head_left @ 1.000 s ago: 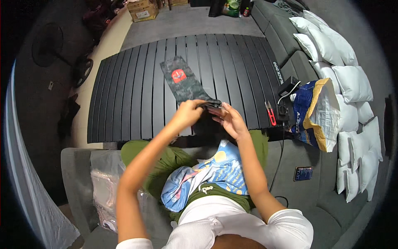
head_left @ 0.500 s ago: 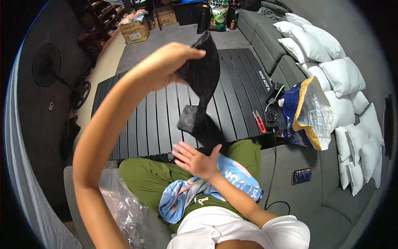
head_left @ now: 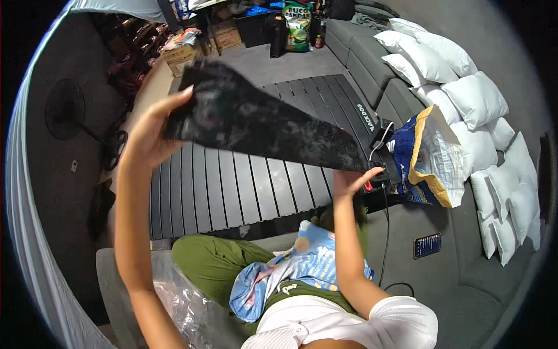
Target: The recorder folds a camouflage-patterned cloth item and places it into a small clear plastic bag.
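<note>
A long piece of black cloth with faint grey mottling (head_left: 261,119) is stretched across in front of me above the slatted table, its left end higher and wider than its right. My left hand (head_left: 160,119) grips that wider end, thumb on the front and fingers partly behind. At the narrower end, my right hand (head_left: 351,180) holds the lower corner; its fingers are mostly hidden by the cloth and the thumb points right. Light-blue printed fabric (head_left: 308,256) lies on my lap.
The black slatted table (head_left: 232,192) stands before me. Near its right edge are red-handled snips (head_left: 368,186), partly covered, and a black power strip with cables. Further right stand a blue-and-yellow bag (head_left: 427,157) and white pillows (head_left: 476,99). A phone (head_left: 428,246) lies on the grey sofa.
The cloth has gone from hanging down, bunched, to spread out sideways. My left hand moved left and down; my right hand rose to the right, from empty to holding the other end.
</note>
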Demonstrator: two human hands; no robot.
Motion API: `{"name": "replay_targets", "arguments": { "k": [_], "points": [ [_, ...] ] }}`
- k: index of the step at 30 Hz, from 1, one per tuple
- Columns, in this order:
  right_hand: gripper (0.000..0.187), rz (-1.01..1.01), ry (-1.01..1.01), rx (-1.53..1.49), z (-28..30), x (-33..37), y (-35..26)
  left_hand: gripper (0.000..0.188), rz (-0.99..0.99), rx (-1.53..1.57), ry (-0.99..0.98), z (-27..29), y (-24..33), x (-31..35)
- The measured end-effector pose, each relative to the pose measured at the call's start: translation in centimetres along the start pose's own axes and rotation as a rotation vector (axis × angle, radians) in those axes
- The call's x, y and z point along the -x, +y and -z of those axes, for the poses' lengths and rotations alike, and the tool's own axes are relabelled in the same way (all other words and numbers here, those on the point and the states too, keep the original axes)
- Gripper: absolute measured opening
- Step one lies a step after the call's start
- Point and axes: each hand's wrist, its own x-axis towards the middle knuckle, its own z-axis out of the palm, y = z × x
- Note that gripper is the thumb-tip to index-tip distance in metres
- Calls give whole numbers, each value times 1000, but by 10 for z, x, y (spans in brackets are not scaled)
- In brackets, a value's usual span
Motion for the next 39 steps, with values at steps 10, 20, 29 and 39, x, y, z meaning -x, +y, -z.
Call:
{"name": "replay_targets", "arguments": {
  "k": [10,20,29,39],
  "points": [
    [35,-210,533,301,90,-17,-68,26,203,298,324,151,-226,-20],
    [28,-722,608,840,110,-27,-70,29,557,155,587,246,-308,1],
    [24,-621,630,1995,102,-44,-40,31,391,-351,745,254,-324,15],
    [21,195,-179,2768,93,-25,-38,34,387,-1022,968,208,-316,26]
  ]
}}
